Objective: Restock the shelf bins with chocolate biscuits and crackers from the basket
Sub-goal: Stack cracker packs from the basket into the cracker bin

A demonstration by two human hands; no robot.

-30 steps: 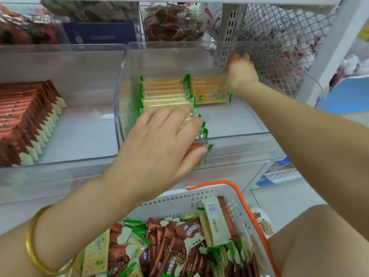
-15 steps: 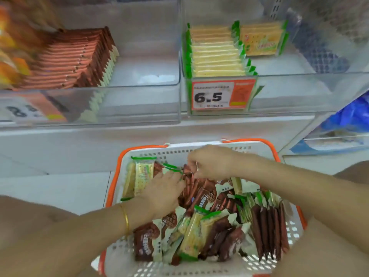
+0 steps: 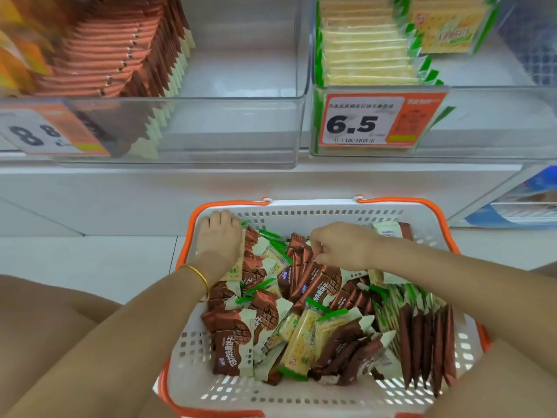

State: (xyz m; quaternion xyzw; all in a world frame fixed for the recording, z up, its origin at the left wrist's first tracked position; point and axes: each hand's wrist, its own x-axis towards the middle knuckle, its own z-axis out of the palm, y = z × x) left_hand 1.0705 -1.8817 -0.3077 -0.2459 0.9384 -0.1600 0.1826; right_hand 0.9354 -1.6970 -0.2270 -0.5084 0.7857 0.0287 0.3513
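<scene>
While right grip [image 3: 343, 248] pinches chocolate biscuit packets [image 3: 304, 268], likely gathering a batch, left grip [image 3: 221, 236] covers a cracker packet [image 3: 238, 267] alongside; hold unclear.

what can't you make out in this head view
Head view:
Left price tag: motion-blurred, figures unsure.
Orange packets: blurred, cut by the left edge.
What the left hand and right hand grip in the basket: curled fingers hide it.
</scene>
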